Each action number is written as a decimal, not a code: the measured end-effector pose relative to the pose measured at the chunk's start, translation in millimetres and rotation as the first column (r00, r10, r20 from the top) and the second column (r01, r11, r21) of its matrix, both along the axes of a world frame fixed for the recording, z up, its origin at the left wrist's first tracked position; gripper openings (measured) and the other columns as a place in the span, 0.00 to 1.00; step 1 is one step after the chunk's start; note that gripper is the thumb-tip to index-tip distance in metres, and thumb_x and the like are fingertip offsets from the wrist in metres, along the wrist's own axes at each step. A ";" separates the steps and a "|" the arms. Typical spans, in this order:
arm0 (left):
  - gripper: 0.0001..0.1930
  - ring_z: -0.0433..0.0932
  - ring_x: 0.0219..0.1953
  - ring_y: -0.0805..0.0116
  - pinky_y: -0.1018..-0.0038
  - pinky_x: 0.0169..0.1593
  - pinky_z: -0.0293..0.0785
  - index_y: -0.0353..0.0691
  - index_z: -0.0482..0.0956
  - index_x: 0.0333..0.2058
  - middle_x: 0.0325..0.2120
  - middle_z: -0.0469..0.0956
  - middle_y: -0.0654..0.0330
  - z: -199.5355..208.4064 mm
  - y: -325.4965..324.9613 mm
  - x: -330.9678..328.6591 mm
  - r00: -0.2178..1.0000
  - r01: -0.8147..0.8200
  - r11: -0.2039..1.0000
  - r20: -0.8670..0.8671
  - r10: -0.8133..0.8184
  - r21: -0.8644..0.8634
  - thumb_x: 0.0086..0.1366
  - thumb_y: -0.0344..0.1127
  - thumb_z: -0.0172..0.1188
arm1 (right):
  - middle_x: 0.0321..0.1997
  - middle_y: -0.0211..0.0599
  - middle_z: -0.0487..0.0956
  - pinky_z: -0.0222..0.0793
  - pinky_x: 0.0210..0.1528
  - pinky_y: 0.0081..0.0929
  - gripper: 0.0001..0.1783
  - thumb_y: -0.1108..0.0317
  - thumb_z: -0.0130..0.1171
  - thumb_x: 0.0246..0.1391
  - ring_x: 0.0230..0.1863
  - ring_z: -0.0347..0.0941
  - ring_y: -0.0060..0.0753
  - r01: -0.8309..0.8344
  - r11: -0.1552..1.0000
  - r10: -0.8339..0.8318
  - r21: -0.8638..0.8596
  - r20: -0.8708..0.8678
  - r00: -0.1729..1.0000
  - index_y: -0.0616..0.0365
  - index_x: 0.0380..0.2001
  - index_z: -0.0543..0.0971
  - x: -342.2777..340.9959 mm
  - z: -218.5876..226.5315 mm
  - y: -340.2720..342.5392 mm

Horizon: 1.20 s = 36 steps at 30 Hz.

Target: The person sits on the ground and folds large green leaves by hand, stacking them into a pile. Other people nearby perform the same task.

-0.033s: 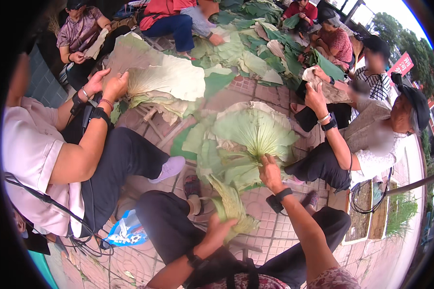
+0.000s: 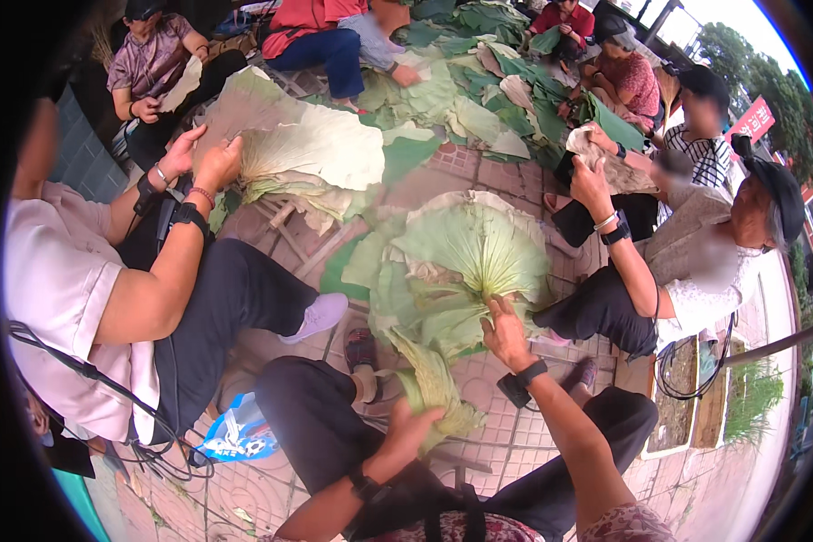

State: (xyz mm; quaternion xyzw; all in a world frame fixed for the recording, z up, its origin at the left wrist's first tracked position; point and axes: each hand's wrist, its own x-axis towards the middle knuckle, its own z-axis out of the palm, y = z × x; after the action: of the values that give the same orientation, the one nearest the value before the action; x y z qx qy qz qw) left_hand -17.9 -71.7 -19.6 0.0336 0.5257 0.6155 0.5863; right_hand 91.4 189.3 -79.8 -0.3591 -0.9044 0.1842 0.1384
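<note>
A stack of large pale green lotus leaves lies on a low support in front of my knees, veins fanning from its middle. My right hand is at the near right of that middle, its fingers closed on the top leaf. Closer to me, my left hand grips a folded bunch of leaves, bent and creased, between my knees. The palm side of my right hand is hidden.
A person at left holds a wide leaf over another stack; a person at right holds a brownish leaf. More people sit around a green leaf heap. A blue and white bag and black cables lie at left.
My right hand has drawn slightly toward me, and the right edge of the top leaf has shifted a little inward. My left hand stays in place.
</note>
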 end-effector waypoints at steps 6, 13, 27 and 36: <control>0.13 0.80 0.39 0.70 0.74 0.42 0.76 0.30 0.78 0.44 0.38 0.81 0.58 -17.6 -1.4 -5.5 0.991 -0.060 0.998 -0.117 0.057 -0.025 0.60 0.26 0.63 | 0.55 0.55 0.75 0.70 0.55 0.44 0.24 0.59 0.55 0.63 0.52 0.73 0.59 -0.156 0.845 0.102 -0.511 -0.132 0.986 0.63 0.57 0.70 14.0 87.1 -121.3; 0.26 0.72 0.39 0.67 0.65 0.41 0.69 0.29 0.76 0.39 0.36 0.74 0.52 -53.6 9.6 16.2 0.960 -0.049 0.991 -0.280 0.011 -0.127 0.62 0.53 0.61 | 0.62 0.59 0.69 0.67 0.60 0.42 0.36 0.55 0.60 0.60 0.60 0.69 0.58 -0.271 0.819 0.234 -0.505 -0.136 0.963 0.66 0.63 0.63 39.0 102.7 -177.6; 0.26 0.68 0.36 0.68 0.70 0.39 0.67 0.29 0.70 0.38 0.33 0.68 0.56 -96.8 11.3 27.7 0.918 0.175 0.983 -0.369 -0.143 0.055 0.59 0.50 0.66 | 0.30 0.50 0.79 0.69 0.36 0.34 0.25 0.56 0.53 0.65 0.32 0.75 0.35 -0.061 0.847 -0.045 -0.528 -0.185 0.982 0.70 0.51 0.75 55.4 93.7 -182.8; 0.12 0.81 0.37 0.70 0.72 0.41 0.78 0.32 0.79 0.43 0.37 0.82 0.58 -4.5 -3.6 -8.5 1.000 0.014 0.991 -0.015 -0.012 0.131 0.61 0.26 0.64 | 0.19 0.25 0.68 0.59 0.26 0.26 0.19 0.55 0.53 0.64 0.23 0.63 0.20 0.048 0.814 -0.280 -0.579 -0.319 0.906 0.64 0.36 0.78 36.8 87.4 -84.2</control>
State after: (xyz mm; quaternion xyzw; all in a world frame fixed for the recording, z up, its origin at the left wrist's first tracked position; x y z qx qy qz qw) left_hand -26.4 -75.3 -24.2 0.0796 0.4880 0.6444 0.5833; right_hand 128.2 105.1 7.7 -0.4179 -0.7295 0.4948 0.2199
